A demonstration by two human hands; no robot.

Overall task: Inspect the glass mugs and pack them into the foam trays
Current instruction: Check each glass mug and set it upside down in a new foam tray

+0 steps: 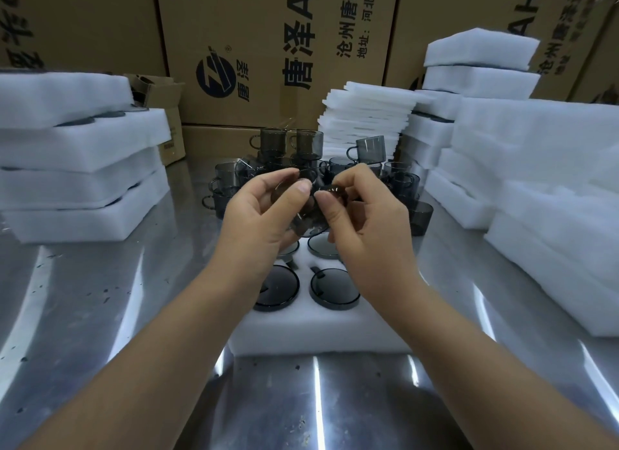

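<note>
Left hand (258,215) curls round a smoky mug (310,226) held above the tray (318,335). Right hand (365,221) pinches its near edge, the exact contact obscured by fingers. The hands hide the tray's far pockets, and the loose mugs (303,143) behind merge indistinctly.

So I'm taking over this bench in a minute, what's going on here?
A person is inspecting one smoky glass mug, held up in both hands: the left hand grips its body and the right hand pinches it from the other side. It hangs above a foam tray on the metal table. Several packed mugs already sit in the tray's pockets. More loose mugs wait behind, between foam stacks.
</note>
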